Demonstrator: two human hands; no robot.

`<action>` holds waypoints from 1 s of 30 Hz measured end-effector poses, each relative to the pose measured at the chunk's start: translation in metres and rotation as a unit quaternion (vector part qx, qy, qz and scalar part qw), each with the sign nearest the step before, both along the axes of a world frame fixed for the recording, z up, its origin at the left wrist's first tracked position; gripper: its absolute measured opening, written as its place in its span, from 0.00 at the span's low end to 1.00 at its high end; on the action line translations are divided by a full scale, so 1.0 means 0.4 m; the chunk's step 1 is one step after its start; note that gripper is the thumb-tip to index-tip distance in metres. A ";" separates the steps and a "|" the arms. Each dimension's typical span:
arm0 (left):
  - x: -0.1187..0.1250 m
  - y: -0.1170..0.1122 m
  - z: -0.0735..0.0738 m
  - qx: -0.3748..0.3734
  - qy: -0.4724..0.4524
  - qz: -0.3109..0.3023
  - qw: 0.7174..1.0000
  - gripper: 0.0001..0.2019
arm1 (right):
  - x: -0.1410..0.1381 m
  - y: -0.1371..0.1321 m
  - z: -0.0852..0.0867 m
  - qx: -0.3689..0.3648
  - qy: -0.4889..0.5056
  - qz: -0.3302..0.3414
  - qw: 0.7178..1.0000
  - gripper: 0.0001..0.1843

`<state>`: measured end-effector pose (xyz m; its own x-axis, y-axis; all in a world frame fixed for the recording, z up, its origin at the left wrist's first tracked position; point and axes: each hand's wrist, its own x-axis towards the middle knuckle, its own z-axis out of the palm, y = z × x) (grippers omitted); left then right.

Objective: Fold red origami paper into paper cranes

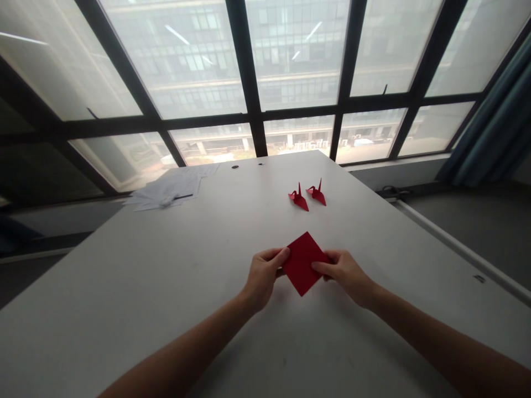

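A red square of paper (304,262) is held like a diamond just above the white table (166,287). My left hand (264,273) pinches its left corner between thumb and fingers. On the other side, my right hand (343,270) grips the right corner the same way. Farther back on the table stand two folded red paper cranes (307,196), side by side and apart from my hands.
A loose stack of white sheets (168,190) with a dark pen lies at the table's far left. Large windows with dark frames (257,119) rise behind the table. A blue curtain (493,127) hangs at the right, over a grey floor.
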<state>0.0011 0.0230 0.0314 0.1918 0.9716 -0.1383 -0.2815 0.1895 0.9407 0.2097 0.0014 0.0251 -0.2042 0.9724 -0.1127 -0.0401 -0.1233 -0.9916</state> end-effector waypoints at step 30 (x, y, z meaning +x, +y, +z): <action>0.017 -0.022 -0.014 -0.037 -0.009 -0.023 0.999 0.20 | -0.035 -0.024 0.002 -0.035 -0.044 0.055 0.997 0.12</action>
<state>0.0080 0.0141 0.0258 0.2382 0.9493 -0.2052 -0.2878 0.2707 0.9186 0.1958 -0.0081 0.0261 -0.2951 0.9339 -0.2021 0.0640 -0.1917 -0.9794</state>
